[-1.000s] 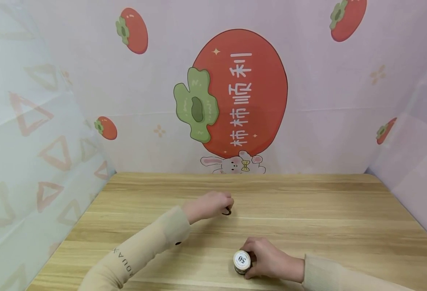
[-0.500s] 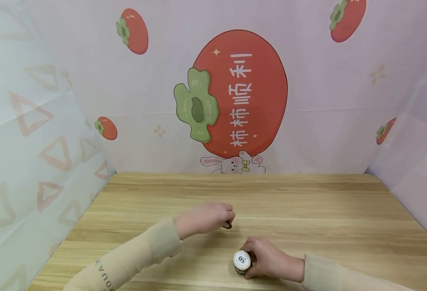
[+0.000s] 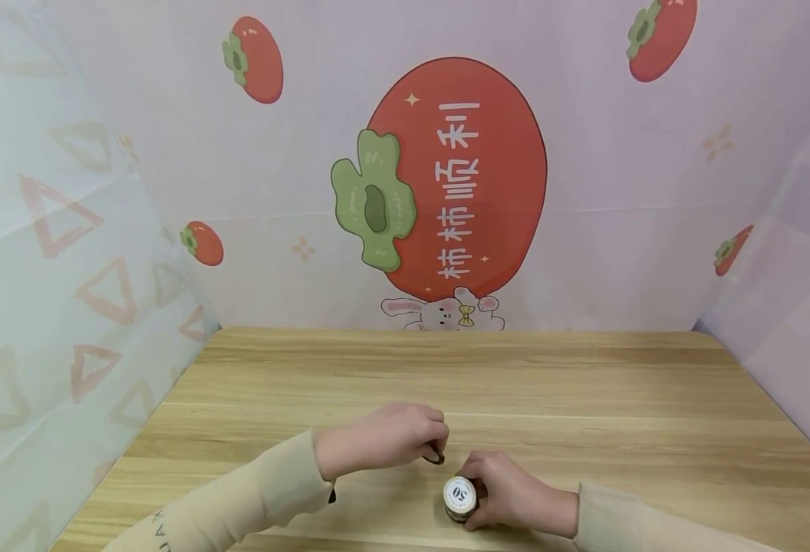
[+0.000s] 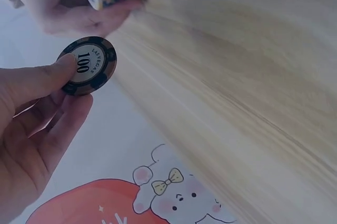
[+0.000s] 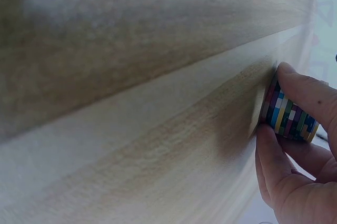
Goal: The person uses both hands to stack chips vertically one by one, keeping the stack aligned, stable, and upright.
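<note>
A black poker chip (image 4: 87,66) with a white centre marked 100 is pinched between the thumb and fingers of my left hand (image 3: 387,437). In the head view that chip (image 3: 436,455) shows as a dark edge under the fingertips, just left of and behind the stack. My right hand (image 3: 512,494) grips a stack of poker chips (image 3: 459,497) standing on the table, its top chip white and marked 50. Colourful striped edges of the stack (image 5: 288,111) show between thumb and fingers in the right wrist view.
The wood-grain table (image 3: 584,391) stretches out behind and to both sides of the hands. A pale cloth backdrop (image 3: 598,261) printed with persimmons and a rabbit stands along its far edge, with cloth panels on the left (image 3: 67,307) and right.
My left hand has come nearer, from the middle of the table toward the stack, carrying the black chip. My right hand and the stack have stayed in place.
</note>
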`<state>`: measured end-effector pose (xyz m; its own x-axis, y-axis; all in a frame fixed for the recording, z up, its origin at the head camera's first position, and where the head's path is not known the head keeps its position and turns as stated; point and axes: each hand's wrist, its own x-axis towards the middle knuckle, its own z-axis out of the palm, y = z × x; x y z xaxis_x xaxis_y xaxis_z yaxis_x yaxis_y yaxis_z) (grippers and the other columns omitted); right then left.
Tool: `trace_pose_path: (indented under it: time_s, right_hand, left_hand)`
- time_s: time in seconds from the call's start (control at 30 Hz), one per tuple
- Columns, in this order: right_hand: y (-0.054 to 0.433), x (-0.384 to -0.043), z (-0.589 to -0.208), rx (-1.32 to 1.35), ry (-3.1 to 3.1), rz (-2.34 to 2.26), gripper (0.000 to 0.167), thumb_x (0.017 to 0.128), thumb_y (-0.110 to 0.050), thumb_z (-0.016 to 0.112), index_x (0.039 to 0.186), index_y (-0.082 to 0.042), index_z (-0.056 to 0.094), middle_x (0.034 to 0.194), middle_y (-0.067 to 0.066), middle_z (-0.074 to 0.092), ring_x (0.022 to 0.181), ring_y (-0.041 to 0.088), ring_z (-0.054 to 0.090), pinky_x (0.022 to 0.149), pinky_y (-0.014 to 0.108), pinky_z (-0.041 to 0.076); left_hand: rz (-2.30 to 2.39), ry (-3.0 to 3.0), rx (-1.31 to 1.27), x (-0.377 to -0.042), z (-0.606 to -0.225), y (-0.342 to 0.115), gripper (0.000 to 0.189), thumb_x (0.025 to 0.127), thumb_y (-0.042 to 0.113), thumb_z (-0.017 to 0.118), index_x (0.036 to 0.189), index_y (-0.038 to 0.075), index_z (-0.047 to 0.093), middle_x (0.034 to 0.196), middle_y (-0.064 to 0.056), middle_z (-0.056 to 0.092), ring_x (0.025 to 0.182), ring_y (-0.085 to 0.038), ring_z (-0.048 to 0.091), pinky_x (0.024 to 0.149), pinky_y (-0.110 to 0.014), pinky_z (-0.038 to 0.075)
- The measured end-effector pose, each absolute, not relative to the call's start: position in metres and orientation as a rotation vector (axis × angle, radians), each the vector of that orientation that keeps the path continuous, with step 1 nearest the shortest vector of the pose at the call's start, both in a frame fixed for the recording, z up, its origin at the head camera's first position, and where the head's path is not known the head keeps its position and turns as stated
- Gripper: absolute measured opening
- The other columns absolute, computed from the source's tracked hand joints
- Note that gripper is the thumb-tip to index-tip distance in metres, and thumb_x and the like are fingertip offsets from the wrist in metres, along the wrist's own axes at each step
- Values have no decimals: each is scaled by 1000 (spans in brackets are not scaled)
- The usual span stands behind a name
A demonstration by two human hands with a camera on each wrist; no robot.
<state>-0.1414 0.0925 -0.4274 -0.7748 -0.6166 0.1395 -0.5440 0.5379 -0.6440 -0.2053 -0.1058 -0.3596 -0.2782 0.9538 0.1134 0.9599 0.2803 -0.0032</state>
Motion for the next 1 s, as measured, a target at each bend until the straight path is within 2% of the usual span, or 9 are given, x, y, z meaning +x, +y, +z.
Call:
trace_pose_path:
  time_s: [0.23, 0.43, 0.73, 1.0]
  right_hand:
    - [93, -141, -428, -979, 2639, -1072, 36, 57, -15, 85, 88, -11, 67, 83, -13, 55, 75, -5, 48, 64, 16, 44]
    - [93, -140, -428, -948, 2646, -1059, 37, 57, -15, 85, 89, -11, 68, 84, -14, 55, 76, -4, 48, 65, 16, 45]
    - [93, -140, -428, -948, 2659, -1033, 37, 57, -16, 85, 89, -12, 67, 83, -13, 55, 75, -4, 48, 64, 16, 44]
    - [92, -142, -428, -971, 2683, -1007, 36, 57, -17, 85, 86, -11, 66, 83, -13, 54, 74, -5, 46, 63, 15, 43]
  left_hand:
    - [-358, -2618, -1850, -199, -357, -104, 10, 76, 18, 72, 77, 18, 62, 72, 13, 52, 65, 7, 44, 60, -6, 35]
    - [-811, -2916, -1686, -197, -359, -102, 9, 75, 6, 71, 75, 12, 64, 70, 12, 57, 64, 6, 49, 61, -10, 42]
    - [-1489, -3144, -1296, -198, -369, -102, 6, 74, -3, 70, 77, -1, 65, 67, -4, 62, 57, -4, 53, 53, -22, 50]
    - [-1810, -3217, -1066, -197, -380, -99, 6, 76, -8, 66, 81, -9, 63, 70, -16, 65, 52, -8, 55, 60, -36, 54]
